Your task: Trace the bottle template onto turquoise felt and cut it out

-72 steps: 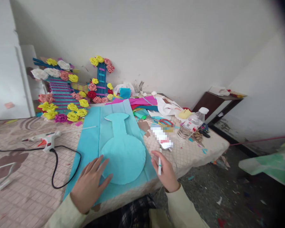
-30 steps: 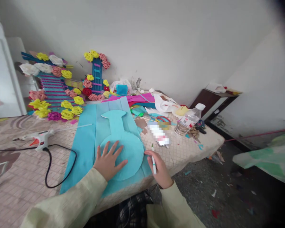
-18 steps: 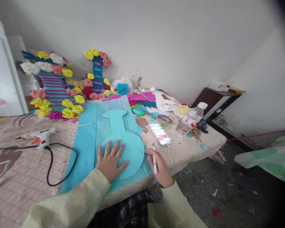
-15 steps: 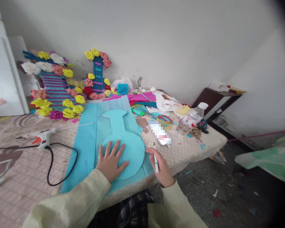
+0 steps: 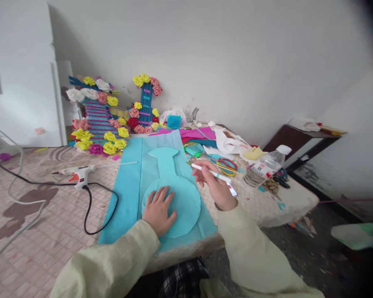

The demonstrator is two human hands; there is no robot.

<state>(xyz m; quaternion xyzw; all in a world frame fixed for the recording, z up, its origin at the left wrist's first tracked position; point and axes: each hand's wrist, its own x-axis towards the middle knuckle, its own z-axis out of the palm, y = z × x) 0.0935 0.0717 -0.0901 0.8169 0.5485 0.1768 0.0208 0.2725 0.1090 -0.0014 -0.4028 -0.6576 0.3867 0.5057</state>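
Observation:
A light blue vase-shaped cutout (image 5: pixel 170 186) lies on a wider blue sheet (image 5: pixel 127 186) spread over the table. My left hand (image 5: pixel 158 211) rests flat on the round lower part of the cutout, fingers stretched out. My right hand (image 5: pixel 213 184) is raised just right of the cutout's neck and grips a white pen with a green band (image 5: pixel 209 171), which lies almost level with its tip pointing left.
A glue gun (image 5: pixel 79 174) with a black cord (image 5: pixel 96 211) lies to the left. Paper-flower structures (image 5: pixel 102 120) stand at the back. Scissors (image 5: pixel 226 164), a plastic bottle (image 5: pixel 265 165) and coloured paper scraps (image 5: pixel 202 134) crowd the right side. A dark side table (image 5: pixel 301 142) stands by the wall.
My right hand rose from the table's near edge to beside the cutout's neck, turning the pen level. My left hand stays on the cutout. The view shifted left.

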